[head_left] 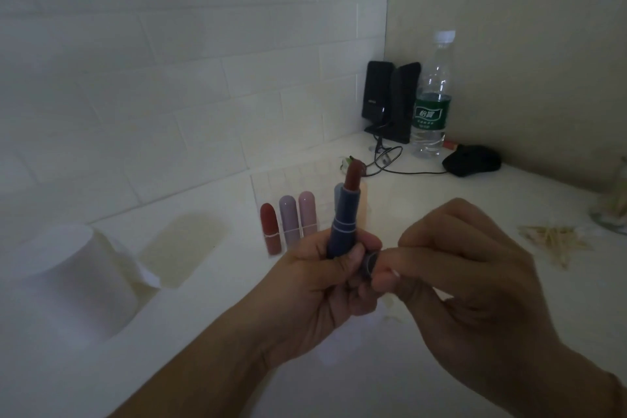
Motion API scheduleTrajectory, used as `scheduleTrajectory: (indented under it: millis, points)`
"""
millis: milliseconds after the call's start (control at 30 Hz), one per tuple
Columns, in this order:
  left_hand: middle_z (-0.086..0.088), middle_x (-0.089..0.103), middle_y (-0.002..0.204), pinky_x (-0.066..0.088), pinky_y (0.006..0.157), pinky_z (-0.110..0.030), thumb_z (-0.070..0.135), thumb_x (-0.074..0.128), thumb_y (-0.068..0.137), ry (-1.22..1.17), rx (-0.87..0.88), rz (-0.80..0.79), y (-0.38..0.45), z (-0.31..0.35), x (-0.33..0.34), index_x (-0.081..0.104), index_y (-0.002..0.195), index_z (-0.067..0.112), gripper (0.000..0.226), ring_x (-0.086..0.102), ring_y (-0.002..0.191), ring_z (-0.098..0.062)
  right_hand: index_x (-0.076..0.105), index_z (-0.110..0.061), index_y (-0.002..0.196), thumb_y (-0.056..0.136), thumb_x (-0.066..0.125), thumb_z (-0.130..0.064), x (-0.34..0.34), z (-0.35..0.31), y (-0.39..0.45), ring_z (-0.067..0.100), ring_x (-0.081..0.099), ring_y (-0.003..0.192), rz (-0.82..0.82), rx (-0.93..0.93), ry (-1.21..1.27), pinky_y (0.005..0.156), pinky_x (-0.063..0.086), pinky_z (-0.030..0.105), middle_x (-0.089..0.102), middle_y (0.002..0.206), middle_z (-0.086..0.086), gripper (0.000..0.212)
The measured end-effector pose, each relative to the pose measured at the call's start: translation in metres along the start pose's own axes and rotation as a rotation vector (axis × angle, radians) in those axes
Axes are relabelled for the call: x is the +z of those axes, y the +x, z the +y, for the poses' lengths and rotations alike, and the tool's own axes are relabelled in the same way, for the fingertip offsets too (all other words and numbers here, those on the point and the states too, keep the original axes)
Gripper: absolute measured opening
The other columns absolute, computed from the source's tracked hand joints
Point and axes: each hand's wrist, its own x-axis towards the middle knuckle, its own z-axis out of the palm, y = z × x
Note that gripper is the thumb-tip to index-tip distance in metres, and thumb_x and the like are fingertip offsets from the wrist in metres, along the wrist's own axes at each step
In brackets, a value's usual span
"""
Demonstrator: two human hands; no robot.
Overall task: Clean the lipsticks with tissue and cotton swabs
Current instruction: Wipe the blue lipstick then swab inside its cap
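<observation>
My left hand (325, 282) grips an open blue lipstick (344, 217) upright, its brown-red bullet extended at the top. My right hand (475, 268) is curled just right of it, pinching a small white piece, apparently a cotton swab tip (393, 273), against the dark cap (370, 261) held at the lipstick's base. Behind the hands, a clear holder (288, 241) carries a red lipstick (269, 224), a lilac one (288, 214) and a pink one (307, 210). A tissue roll (68, 282) stands at the left. A loose pile of cotton swabs (556, 241) lies at the right.
On the white table's far corner stand two black speakers (390, 98), a water bottle (432, 95) and a black mouse (471, 160) with cables. A clear container with swabs (614, 210) sits at the right edge. A scrap of tissue (393, 312) lies under my hands.
</observation>
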Motion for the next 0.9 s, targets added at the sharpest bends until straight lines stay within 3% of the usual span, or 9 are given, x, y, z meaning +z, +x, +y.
scheduleTrajectory:
  millis: [167, 333, 667, 900]
  points:
    - [-0.013, 0.062, 0.078, 0.049, 0.061, -0.023, 0.002, 0.049, 0.089, 0.020, -0.059, -0.040, 0.0017, -0.0008, 0.0009, 0.069, 0.092, 0.006, 0.021, 0.057, 0.065, -0.018, 0.072, -0.011, 0.068, 0.069, 0.075, -0.007, -0.0032, 0.0010, 0.0015, 0.023, 0.047, 0.057, 0.029, -0.023, -0.201, 0.049, 0.036, 0.024, 0.060, 0.067, 0.002, 0.005]
    - [-0.014, 0.061, 0.076, 0.052, 0.061, -0.024, 0.004, 0.056, 0.085, 0.047, 0.006, 0.028, 0.0007, -0.0022, 0.0022, 0.074, 0.082, 0.009, 0.019, 0.058, 0.062, -0.019, 0.071, -0.012, 0.068, 0.084, 0.066, -0.020, 0.0045, -0.0015, -0.0018, 0.021, 0.047, 0.060, 0.017, 0.026, 0.009, 0.048, 0.040, 0.031, 0.057, 0.068, -0.002, 0.019]
    - [-0.015, 0.061, 0.076, 0.052, 0.057, -0.026, 0.005, 0.053, 0.083, 0.047, -0.003, 0.025, 0.0005, 0.0026, -0.0003, 0.070, 0.086, 0.004, 0.017, 0.059, 0.060, -0.019, 0.070, -0.006, 0.067, 0.089, 0.057, -0.024, -0.0044, -0.0006, 0.0013, 0.021, 0.047, 0.061, 0.103, 0.049, -0.002, 0.052, 0.037, 0.030, 0.055, 0.066, 0.002, 0.031]
    - [-0.010, 0.059, 0.073, 0.047, 0.061, -0.025, 0.007, 0.050, 0.085, 0.067, -0.012, -0.002, 0.0010, 0.0012, 0.0015, 0.071, 0.085, 0.010, 0.021, 0.055, 0.062, -0.017, 0.070, -0.013, 0.068, 0.070, 0.075, -0.013, -0.0022, 0.0009, 0.0024, 0.020, 0.047, 0.058, 0.000, -0.052, -0.264, 0.055, 0.027, 0.021, 0.057, 0.065, -0.001, 0.006]
